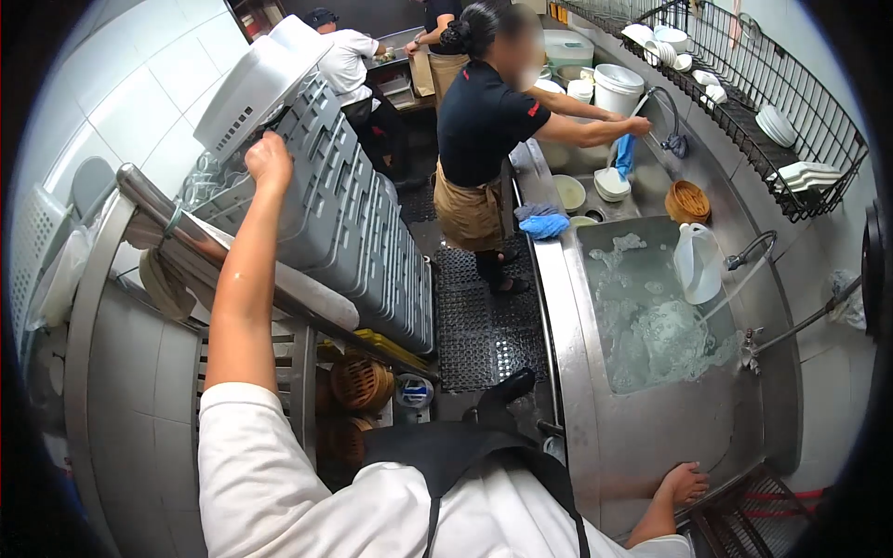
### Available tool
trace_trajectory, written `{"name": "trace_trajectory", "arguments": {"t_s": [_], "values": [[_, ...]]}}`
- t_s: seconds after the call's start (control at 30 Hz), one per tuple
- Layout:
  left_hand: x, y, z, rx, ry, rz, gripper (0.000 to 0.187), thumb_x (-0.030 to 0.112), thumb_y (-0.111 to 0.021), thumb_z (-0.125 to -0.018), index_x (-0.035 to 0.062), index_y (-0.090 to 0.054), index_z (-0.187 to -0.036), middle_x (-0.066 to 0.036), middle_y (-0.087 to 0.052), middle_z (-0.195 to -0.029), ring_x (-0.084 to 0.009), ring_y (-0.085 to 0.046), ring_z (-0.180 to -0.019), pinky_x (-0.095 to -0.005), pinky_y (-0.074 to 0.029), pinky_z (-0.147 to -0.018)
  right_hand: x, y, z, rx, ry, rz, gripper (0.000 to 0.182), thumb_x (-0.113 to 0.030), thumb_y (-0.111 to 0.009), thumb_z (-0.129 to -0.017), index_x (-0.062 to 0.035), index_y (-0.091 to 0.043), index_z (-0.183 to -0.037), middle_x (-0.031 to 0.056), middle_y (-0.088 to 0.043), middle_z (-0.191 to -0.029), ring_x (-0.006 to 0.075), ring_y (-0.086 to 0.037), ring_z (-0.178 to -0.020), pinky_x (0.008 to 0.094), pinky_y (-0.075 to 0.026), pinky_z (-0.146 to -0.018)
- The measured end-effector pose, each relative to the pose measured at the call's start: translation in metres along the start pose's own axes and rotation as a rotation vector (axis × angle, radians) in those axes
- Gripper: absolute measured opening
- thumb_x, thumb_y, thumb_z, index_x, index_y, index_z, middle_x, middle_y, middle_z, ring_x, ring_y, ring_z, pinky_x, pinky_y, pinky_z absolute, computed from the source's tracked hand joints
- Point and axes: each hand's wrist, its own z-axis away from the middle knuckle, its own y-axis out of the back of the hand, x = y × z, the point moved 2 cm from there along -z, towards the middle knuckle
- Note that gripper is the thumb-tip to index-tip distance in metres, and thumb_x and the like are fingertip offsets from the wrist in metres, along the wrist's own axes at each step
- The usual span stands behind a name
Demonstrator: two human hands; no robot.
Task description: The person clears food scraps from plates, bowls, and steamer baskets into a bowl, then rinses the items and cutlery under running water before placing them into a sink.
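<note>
My left hand (269, 160) is raised at the upper left, its fingers closed at the edge of a white plastic basket (246, 88). The basket sits tilted on top of a tall stack of grey crates (349, 205). What exactly the fingers grip is partly hidden by the hand. At the lower right, my right hand (684, 484) rests on the metal sink counter (651, 446), fingers apart and holding nothing. Beyond it, a sink basin (642, 316) holds cloudy water, with a white plastic jug (698, 263) at its right side.
A co-worker (484, 139) stands at the far sink, hands over it. Two more people are at the back. A wire rack (744, 102) with white dishes hangs on the right wall. Blue cloths (544, 224) lie on the sink edge. A metal shelf (98, 325) stands left.
</note>
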Motion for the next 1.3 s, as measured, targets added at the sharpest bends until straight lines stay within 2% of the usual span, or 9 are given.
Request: {"name": "trace_trajectory", "arguments": {"t_s": [0.17, 0.27, 0.47, 0.57, 0.77, 0.87, 1.13, 1.3], "values": [[-0.003, -0.005, -0.002, 0.015, 0.002, 0.025, 0.033, 0.026, -0.08, -0.072, 0.0028, -0.063, -0.088, -0.016, -0.072, -0.079, -0.0298, -0.073, -0.076, -0.0391, -0.058, -0.07, 0.001, -0.015, -0.004, 0.022, -0.001, -0.002, 0.068, -0.053, -0.032, -0.099, -0.0069, -0.035, -0.149, 0.0217, -0.032, -0.154, 0.0367, -0.03, -0.143, 0.0542, -0.024, -0.114], [0.0, -0.002, -0.001, 0.004, 0.007, 0.019, 0.034, 0.026, -0.081, -0.072, 0.0027, -0.063, -0.088, -0.017, -0.072, -0.08, -0.0296, -0.073, -0.076, -0.0391, -0.058, -0.07, -0.003, 0.021, 0.009, -0.102, -0.008, -0.007, 0.069, -0.054, -0.028, -0.101, -0.0088, -0.029, -0.152, 0.0197, -0.028, -0.156, 0.0347, -0.023, -0.146, 0.0502, -0.019, -0.118], [-0.001, -0.003, -0.001, -0.014, 0.019, 0.017, 0.036, 0.028, -0.083, -0.07, 0.0033, -0.063, -0.089, -0.017, -0.072, -0.081, -0.0294, -0.073, -0.077, -0.0377, -0.058, -0.07, -0.003, 0.004, 0.0, -0.091, -0.019, 0.018, 0.069, -0.054, -0.029, -0.101, -0.0074, -0.03, -0.152, 0.02, -0.027, -0.157, 0.0355, -0.024, -0.146, 0.0509, -0.018, -0.118], [-0.001, -0.001, -0.001, -0.012, 0.017, 0.005, 0.038, 0.029, -0.083, -0.07, 0.0035, -0.063, -0.09, -0.016, -0.073, -0.082, -0.0291, -0.073, -0.078, -0.0372, -0.058, -0.07, -0.004, 0.016, 0.005, -0.103, -0.019, -0.002, 0.069, -0.054, -0.029, -0.101, -0.0067, -0.03, -0.152, 0.0203, -0.027, -0.157, 0.0356, -0.024, -0.146, 0.0512, -0.019, -0.117], [-0.001, -0.003, -0.001, -0.022, 0.015, 0.004, 0.04, 0.03, -0.083, -0.07, 0.0037, -0.062, -0.092, -0.015, -0.073, -0.082, -0.0288, -0.073, -0.078, -0.0374, -0.058, -0.07, -0.001, -0.002, 0.0, -0.019, -0.012, -0.028, 0.067, -0.052, -0.033, -0.099, -0.0078, -0.035, -0.149, 0.0203, -0.032, -0.154, 0.0359, -0.028, -0.144, 0.052, -0.022, -0.115], [-0.001, -0.006, -0.001, -0.018, 0.015, 0.001, 0.04, 0.03, -0.083, -0.07, 0.0036, -0.062, -0.092, -0.015, -0.072, -0.081, -0.0289, -0.073, -0.077, -0.0376, -0.058, -0.07, -0.003, 0.008, 0.003, -0.09, -0.028, 0.004, 0.068, -0.053, -0.027, -0.101, -0.0078, -0.029, -0.152, 0.0195, -0.027, -0.157, 0.0346, -0.024, -0.146, 0.0517, -0.021, -0.116], [-0.001, -0.004, 0.001, 0.02, -0.014, -0.001, 0.038, 0.03, -0.083, -0.071, 0.0047, -0.062, -0.09, -0.014, -0.072, -0.08, -0.027, -0.073, -0.076, -0.0378, -0.058, -0.067, -0.005, 0.019, 0.006, -0.109, -0.037, 0.05, 0.067, -0.054, -0.028, -0.101, -0.0094, -0.031, -0.151, 0.018, -0.028, -0.157, 0.0338, -0.025, -0.145, 0.0521, -0.022, -0.116], [0.0, -0.014, -0.003, 0.039, 0.022, -0.045, 0.038, 0.028, -0.084, -0.068, 0.0069, -0.063, -0.091, -0.013, -0.072, -0.08, -0.026, -0.073, -0.075, -0.0373, -0.057, -0.066, -0.005, 0.021, 0.007, -0.106, -0.008, 0.061, 0.068, -0.054, -0.028, -0.101, -0.0086, -0.033, -0.151, 0.0181, -0.031, -0.155, 0.0339, -0.027, -0.144, 0.0528, -0.025, -0.114]]}}
